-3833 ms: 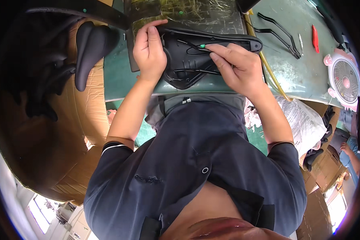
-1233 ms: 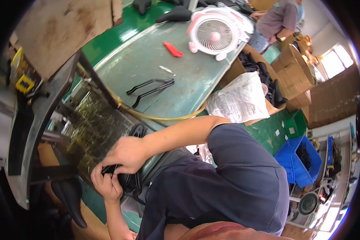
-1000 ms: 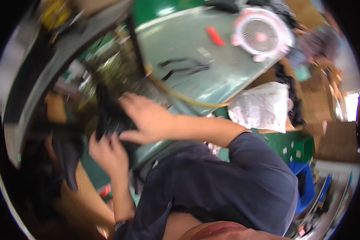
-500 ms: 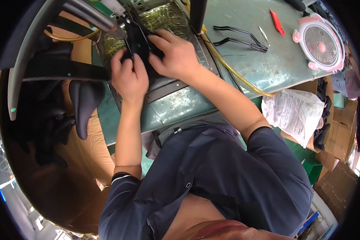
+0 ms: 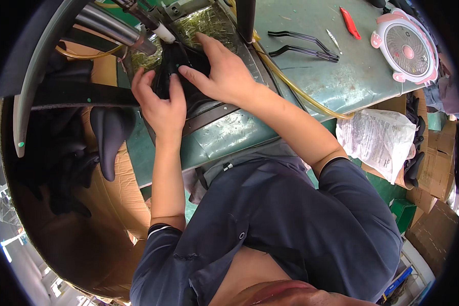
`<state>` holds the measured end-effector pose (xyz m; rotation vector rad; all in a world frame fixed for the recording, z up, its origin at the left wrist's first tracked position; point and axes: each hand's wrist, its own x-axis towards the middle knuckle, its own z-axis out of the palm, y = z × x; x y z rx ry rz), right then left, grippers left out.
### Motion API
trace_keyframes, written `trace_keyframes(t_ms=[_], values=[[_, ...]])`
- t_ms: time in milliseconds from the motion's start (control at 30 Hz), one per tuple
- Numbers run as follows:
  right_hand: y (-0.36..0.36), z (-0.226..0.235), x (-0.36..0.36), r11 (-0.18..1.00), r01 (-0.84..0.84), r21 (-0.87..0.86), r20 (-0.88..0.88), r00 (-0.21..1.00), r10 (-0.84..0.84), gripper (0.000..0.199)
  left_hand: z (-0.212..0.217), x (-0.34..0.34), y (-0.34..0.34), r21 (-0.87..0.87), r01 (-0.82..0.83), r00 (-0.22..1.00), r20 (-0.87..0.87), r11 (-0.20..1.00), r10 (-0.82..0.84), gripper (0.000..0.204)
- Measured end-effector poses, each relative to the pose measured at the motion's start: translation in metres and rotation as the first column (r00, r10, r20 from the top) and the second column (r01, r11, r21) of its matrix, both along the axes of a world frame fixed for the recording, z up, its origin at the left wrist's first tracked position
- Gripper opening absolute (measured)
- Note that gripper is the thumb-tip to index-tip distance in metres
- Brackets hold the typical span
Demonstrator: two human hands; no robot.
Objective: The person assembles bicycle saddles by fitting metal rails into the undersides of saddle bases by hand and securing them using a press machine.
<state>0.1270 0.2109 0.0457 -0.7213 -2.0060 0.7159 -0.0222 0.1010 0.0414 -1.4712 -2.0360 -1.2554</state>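
A black bicycle saddle, upside down as far as I can tell, lies on the machine's metal bed at the top left. My left hand grips its left side, thumb on top and fingers bent round the outer edge. Across from it, my right hand holds the right side, its thumb pressing near the middle and its fingers stretched along the far edge. A rod with a white tip meets the saddle's far end. The saddle's underside and part of its edges are hidden.
A thick steel cylinder and a dark curved frame arm stand left of my hands. A yellow hose crosses the green table, which bears bent black rails, a red cutter and a pink fan. More saddles fill a carton at left.
The white-tipped rod has come down onto the saddle's far end. My hands have spread slightly apart, the left thumb and fingers opening wider along the saddle's sides.
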Motion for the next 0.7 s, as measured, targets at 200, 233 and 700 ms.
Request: trace_keyframes(t_ms=[200, 233, 700], values=[[0.004, 0.022, 0.037, 0.906, -0.275, -0.321, -0.125, 0.961, 0.247, 0.078, 0.016, -0.006, -0.010, -0.136, 0.033, 0.946, 0.324, 0.990, 0.013, 0.034], [0.005, 0.028, 0.053, 0.813, -0.396, -0.427, -0.276, 0.913, 0.300, 0.076, 0.017, -0.010, -0.016, -0.130, 0.031, 0.945, 0.328, 0.991, 0.013, 0.034], [0.034, 0.018, 0.165, 0.883, 0.240, -0.404, -0.043, 0.959, -0.281, 0.056, 0.057, -0.010, -0.098, 0.252, 0.451, 0.419, 0.787, 0.856, -0.453, 0.023]])
